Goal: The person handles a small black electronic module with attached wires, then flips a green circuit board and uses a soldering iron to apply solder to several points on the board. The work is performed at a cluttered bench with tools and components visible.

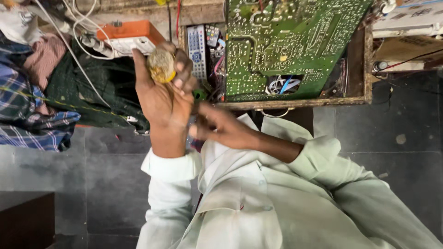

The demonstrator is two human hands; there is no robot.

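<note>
My left hand (162,94) is raised and closed around a worn, round brush with a yellowish bristle head (160,64). My right hand (220,127) is blurred, fingers loosely curled, just right of my left wrist, and I cannot make out anything in it. Both wear pale rolled-up sleeves. Just beyond the hands a large green circuit board (286,41) lies tilted inside a wooden tray (295,102). Blue and white wires (282,84) show through a cut-out in the board.
Two remote controls (198,48) lie in the tray left of the board. An orange and white box (129,37) with white cables sits far left, beside piled checked and dark green cloth (41,115). Dark tiled floor surrounds me; a dark block (25,221) is lower left.
</note>
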